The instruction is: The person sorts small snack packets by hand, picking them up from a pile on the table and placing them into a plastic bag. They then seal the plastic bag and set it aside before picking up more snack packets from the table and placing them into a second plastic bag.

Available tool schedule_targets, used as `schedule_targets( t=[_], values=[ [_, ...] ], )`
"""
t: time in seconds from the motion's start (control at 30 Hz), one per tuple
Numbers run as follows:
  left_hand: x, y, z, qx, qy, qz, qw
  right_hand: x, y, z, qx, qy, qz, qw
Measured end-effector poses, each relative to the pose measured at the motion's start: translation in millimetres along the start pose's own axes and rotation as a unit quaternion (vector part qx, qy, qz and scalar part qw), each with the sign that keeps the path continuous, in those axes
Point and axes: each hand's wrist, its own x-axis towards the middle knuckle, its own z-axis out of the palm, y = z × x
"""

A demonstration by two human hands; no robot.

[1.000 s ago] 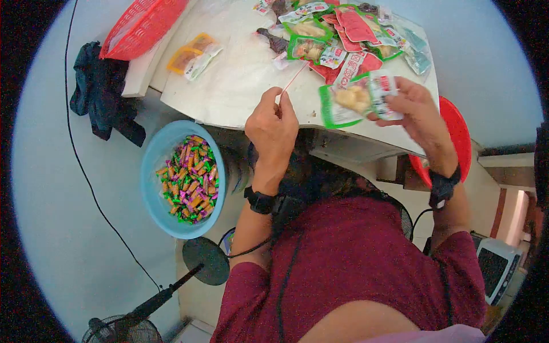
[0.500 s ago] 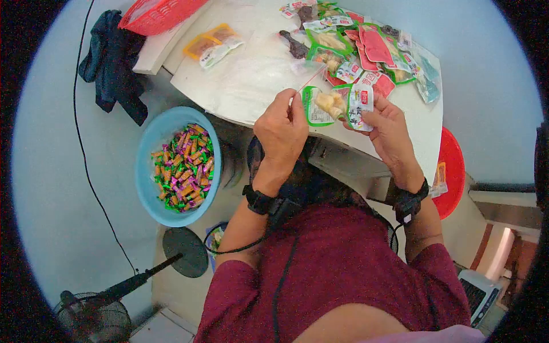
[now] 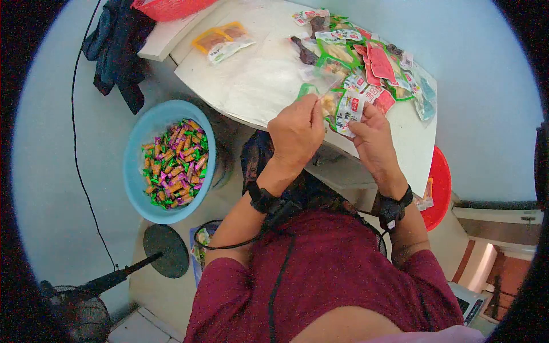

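Note:
Above the table's front edge, both my hands hold a green-and-white snack packet (image 3: 347, 112) with pale yellowish pieces showing through its window. My left hand (image 3: 297, 134) is closed in a pinch at its left end, partly covering it. My right hand (image 3: 374, 140) grips the white printed end between thumb and fingers. A clear plastic sheet or bag (image 3: 321, 79) rises just behind the left fingertips. Beyond the hands lies a heap of packets, with red packets (image 3: 380, 62), green-edged packets (image 3: 337, 52) and a dark-filled packet (image 3: 304, 52).
An orange-and-white packet (image 3: 224, 41) lies farther left on the white table (image 3: 243, 86). Below stands a blue basin (image 3: 132, 154) of wrapped sweets. A red basin (image 3: 440, 186) is at right. Dark clothing (image 3: 119, 48), a red basket (image 3: 171, 8) and a fan (image 3: 83, 314) occupy the left side.
My left hand has moved right, onto the packet's left end. The packet is now more tilted and more covered by my fingers. The camera view has shifted slightly.

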Motion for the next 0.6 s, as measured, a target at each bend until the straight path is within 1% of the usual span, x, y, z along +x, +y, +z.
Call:
schedule_targets(
  t=[0.13,0.23,0.33,0.43,0.53,0.6],
  values=[
    [-3,2,2,-0.031,0.0,0.018,0.999,6,9,15,0.019,-0.014,0.023,0.999],
    [-4,1,2,-0.07,-0.018,-0.009,0.997,13,14,24,0.05,-0.066,0.024,0.996],
    [-6,-4,7,-0.107,0.033,0.01,0.994,22,26,32,0.049,-0.077,0.02,0.996],
    [-6,-7,6,-0.087,0.008,0.004,0.996,28,29,38,0.056,-0.096,0.058,0.992],
    [-3,-10,0,-0.127,-0.001,-0.023,0.992,40,44,25,0.16,-0.182,0.117,0.963],
    [-2,-14,0,-0.109,-0.002,-0.016,0.994,42,55,24,-0.009,-0.143,0.08,0.986]
  ],
)
